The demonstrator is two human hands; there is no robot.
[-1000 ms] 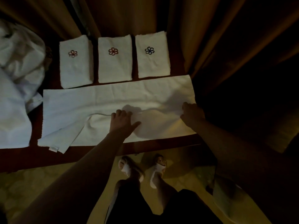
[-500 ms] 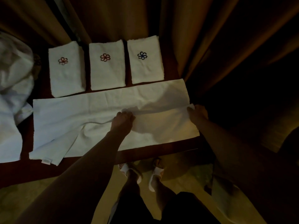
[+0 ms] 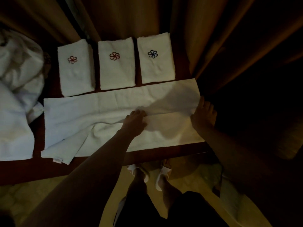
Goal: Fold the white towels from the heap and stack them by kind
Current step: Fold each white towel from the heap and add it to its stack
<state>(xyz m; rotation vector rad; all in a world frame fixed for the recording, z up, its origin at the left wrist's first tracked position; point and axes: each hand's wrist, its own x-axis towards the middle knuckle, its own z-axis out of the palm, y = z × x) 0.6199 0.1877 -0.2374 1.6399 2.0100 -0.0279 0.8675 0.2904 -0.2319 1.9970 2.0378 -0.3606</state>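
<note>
A long white terry towel (image 3: pixel 101 115) lay flat across the dark red-brown counter (image 3: pixel 37 167), its near edge folded up. The left hand (image 3: pixel 135 122) pinched that fold mid-length; the right hand (image 3: pixel 203 115) gripped the right end. Behind stood three folded white towels — flower-embroidered (image 3: pixel 76 69) (image 3: pixel 116 64) (image 3: pixel 155 59). A rumpled white heap (image 3: pixel 16 95) lay left — brown pleated curtains (image 3: pixel 193 30) behind.

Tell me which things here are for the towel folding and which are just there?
For the job: long towel, held by left hand and right hand; three folded stacks; towel heap.
Just there: curtains, slippers.
</note>
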